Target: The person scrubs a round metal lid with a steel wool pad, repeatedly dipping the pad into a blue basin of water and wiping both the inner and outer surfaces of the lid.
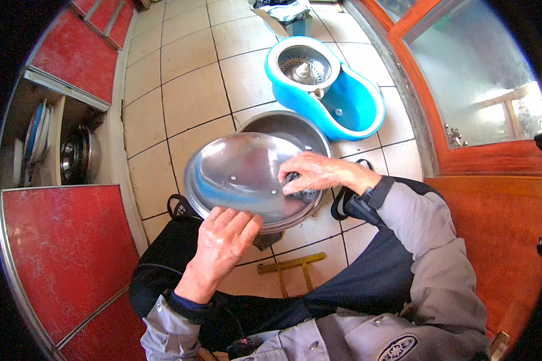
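Note:
A shiny domed metal pan lid (pixel 235 176) lies tilted before me, partly over a round metal basin (pixel 293 124). My left hand (pixel 226 234) grips the lid's near rim, its thumb hidden beneath. On the lid's right side, my right hand (pixel 311 171) holds a dark scouring pad (pixel 291 178) against the metal. Small rivets show on the lid's surface, one of them close to the right fingertips. What supports the basin from below is mostly hidden.
Beyond the basin stands a blue mop bucket (pixel 361 108) with a metal spinner basket (pixel 303 65). A box (pixel 298 25) holds dark and pale items behind it. Red cabinets (pixel 67 243) with shelved dishes flank the left; a wood-framed glass door (pixel 478 158) is at right. A yellowish frame (pixel 293 264) lies between my legs.

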{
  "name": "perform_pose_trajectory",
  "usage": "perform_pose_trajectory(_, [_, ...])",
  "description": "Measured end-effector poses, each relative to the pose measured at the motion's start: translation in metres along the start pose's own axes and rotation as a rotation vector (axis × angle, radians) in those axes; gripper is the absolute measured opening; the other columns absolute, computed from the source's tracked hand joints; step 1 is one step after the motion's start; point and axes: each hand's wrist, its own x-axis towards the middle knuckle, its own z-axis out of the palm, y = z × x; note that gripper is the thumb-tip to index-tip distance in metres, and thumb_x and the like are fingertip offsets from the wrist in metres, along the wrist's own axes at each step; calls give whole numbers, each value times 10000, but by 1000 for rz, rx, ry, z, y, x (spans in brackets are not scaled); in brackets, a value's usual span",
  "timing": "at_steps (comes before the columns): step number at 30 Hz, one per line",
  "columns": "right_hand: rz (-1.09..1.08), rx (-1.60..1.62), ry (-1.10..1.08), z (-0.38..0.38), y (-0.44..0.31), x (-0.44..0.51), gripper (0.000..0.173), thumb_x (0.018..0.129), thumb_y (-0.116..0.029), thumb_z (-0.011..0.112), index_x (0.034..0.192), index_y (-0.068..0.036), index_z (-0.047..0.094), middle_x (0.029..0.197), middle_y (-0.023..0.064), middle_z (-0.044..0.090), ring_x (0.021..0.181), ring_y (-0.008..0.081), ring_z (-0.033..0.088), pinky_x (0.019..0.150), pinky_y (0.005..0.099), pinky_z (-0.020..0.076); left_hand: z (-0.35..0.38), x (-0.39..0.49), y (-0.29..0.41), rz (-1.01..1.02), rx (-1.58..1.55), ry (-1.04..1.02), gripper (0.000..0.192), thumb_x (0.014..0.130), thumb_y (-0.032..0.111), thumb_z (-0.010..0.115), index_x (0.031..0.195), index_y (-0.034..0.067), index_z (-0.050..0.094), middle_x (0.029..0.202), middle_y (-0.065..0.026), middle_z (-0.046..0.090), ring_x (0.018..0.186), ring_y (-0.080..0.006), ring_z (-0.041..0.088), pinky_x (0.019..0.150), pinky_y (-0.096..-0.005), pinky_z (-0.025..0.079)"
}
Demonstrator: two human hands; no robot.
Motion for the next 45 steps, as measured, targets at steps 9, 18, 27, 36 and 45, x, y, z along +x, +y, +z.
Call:
perform_pose_trajectory(9, [-78,-563,258,11,96,-20,303,888,-267,727,1120,-84,662,1092,115,669,1050,356,582,888,467,484,-6,-15,10,30,-119,56,315,693,54,706,1003,75,655,916,-35,665,779,-209,632,722,-354,519])
perform_pose_trajectory(18, [345,477,567,-25,70,-21,333,921,-323,780,1087,-44,703,989,53,712,921,122,648,804,280,516,-10,-28,4,-557,-332,185,241,753,26,842,941,33,691,776,-82,625,714,-214,621,658,-339,496])
perform_pose_trajectory(27, [129,907,859,-2,6,14,280,1084,-282,585,1195,-33,646,1098,16,651,1010,85,601,909,262,489,-12,0,6,-1146,-1226,383,156,923,83,789,1029,6,704,907,14,682,833,-81,592,798,-240,496])
perform_pose_trajectory(36, [147,819,971,-3,-12,20,303,1020,-307,691,1147,-42,619,1086,23,620,1017,102,572,910,284,474,-9,22,2,-1178,-1336,536,159,977,228,745,968,71,718,815,70,640,697,-30,494,632,-210,372])
perform_pose_trajectory(45, [55,148,947,1,-34,23,350,949,-173,738,1221,-9,591,1156,131,654,1050,200,650,898,353,548,-18,32,1,-1110,-1449,525,214,984,193,709,1150,58,708,938,38,675,826,-75,590,757,-239,492])
